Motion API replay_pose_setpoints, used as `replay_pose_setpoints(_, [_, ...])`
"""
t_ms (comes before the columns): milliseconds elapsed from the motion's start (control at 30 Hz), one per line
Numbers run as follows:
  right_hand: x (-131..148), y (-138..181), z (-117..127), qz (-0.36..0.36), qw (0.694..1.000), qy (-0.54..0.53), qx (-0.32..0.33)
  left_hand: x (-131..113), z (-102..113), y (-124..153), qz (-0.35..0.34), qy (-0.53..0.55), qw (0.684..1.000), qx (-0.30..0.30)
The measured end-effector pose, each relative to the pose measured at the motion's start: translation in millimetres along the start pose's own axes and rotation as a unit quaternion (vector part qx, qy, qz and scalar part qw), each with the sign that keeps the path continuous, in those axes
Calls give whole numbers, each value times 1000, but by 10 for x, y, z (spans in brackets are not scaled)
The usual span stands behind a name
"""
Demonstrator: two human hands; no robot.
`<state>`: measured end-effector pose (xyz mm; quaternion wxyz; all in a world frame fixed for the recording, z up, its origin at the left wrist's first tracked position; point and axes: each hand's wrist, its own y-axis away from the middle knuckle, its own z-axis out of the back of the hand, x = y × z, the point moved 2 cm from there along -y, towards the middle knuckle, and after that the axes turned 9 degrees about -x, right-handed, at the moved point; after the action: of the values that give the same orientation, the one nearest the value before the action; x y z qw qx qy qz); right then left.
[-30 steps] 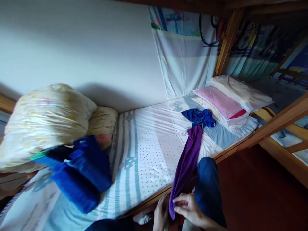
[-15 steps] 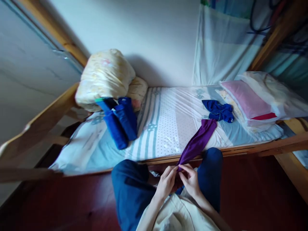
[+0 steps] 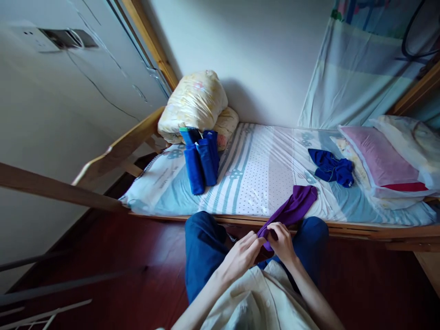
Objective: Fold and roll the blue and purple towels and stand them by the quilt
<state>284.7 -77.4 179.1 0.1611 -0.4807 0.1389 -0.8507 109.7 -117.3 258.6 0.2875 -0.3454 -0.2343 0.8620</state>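
I watch the two hands from far away, and I count them as the middle of my clock, with 12 o'clock straight ahead over the bed. The left hand [image 3: 244, 251] is at 8 o'clock from that middle, and its fingers are narrow, pinching the near end of a long purple soft cloth [image 3: 295, 204]. The right hand [image 3: 282, 239] is at 3 o'clock, just beside the left one. Its fingers are bent and close together, holding the same near end. I cannot see the thumb tips well.

The purple cloth goes from the fingers toward 1 o'clock, over the wooden edge of the bed. Its wide far end lies flat on a white and blue-green patterned sheet [image 3: 254, 178].

A little past that end, between 1 and 2 o'clock, I see a crumpled dark blue cloth garment [image 3: 332, 168]. It is apart from the purple one. At 2 o'clock there is a pink flat pillow [image 3: 378, 156] in a thin, see-through cover.

At 11 o'clock I see bright blue rolled cloth bundles [image 3: 202, 160], lying side by side. Right behind them sits a big puffy pale yellow bundle [image 3: 195, 103]. A pale hanging curtain [image 3: 357, 78] is at 1 o'clock. One knee in dark blue trousers [image 3: 202, 236] is at 9 o'clock, and the other is at 3 o'clock.
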Motion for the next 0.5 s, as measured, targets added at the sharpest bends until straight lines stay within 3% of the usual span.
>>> replay_pose_setpoints(267, [-456,69,-366,-102,994,19,39,-17,665,-377,37,0,999,-15])
replay_pose_setpoints(367, [-561,93,-236,-145,989,-1,-11,33,904,-477,26,-15,999,-13])
replay_pose_setpoints(500, [-541,4,138,-143,988,-36,-41,158,1256,-573,18,-12,1000,-4])
